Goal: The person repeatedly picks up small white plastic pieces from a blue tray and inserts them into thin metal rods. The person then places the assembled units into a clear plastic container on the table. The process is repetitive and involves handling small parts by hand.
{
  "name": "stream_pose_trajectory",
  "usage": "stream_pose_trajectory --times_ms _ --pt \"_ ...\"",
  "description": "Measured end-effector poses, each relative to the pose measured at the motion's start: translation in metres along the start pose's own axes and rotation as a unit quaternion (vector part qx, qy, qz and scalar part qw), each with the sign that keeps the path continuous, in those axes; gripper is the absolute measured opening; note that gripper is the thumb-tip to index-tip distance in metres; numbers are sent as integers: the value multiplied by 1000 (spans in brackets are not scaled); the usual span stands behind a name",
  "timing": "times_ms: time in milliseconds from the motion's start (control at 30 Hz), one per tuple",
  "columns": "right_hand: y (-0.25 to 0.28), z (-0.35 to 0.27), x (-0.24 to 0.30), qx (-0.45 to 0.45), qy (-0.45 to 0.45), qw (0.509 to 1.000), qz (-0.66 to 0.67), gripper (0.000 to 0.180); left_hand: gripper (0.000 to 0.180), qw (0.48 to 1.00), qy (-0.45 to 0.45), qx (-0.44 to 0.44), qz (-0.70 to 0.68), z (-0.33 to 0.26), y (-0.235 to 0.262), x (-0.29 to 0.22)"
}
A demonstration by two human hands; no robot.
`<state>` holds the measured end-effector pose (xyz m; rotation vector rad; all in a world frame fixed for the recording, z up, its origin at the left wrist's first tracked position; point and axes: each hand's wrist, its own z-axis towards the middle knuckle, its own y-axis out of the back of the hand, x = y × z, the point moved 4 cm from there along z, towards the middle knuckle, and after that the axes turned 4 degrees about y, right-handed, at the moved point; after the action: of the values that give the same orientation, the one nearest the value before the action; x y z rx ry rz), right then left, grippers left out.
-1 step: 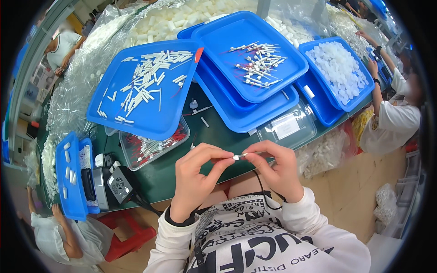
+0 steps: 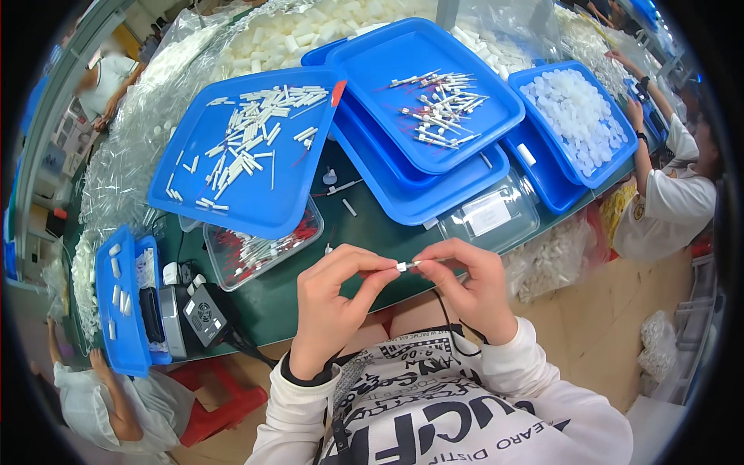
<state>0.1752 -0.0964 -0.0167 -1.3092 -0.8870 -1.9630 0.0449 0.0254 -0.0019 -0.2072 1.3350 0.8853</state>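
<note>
small white part [image 2: 401,267]: held over the near edge of the green table [image 2: 271,318], between both hands. its left end is pinched by the left hand [image 2: 333,302], thumb and forefinger closed on it; its right end is gripped likewise by the right hand [image 2: 471,288]. fine detail between the fingertips is too small to be made out. against the view just before, almost no change is noted: same pinch, trays unmoved; no advance in the handwork can be read from it. white sticks are spread in the left blue tray [image 2: 275,213], with a red tag [image 2: 339,93] at its corner. writing: bold black lettering is printed on the white sweatshirt [image 2: 542,387]; a white label [image 2: 487,214] is stuck on a clear box [image 2: 523,225], its print too small to be read.
</note>
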Motion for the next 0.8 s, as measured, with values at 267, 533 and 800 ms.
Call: stream_pose_trajectory --times_ms 267,533,800 --pt "-1 0 12 -12 108 993 -43 11 11 997 -47 -26 53 -3 5 -11" --pt "1 4 19 59 65 996 -23 12 16 976 -183 -48 105 -10 5 -19" --pt "0 15 21 115 21 993 -6 15 15 983 -140 -53 110 -9 15 -18"
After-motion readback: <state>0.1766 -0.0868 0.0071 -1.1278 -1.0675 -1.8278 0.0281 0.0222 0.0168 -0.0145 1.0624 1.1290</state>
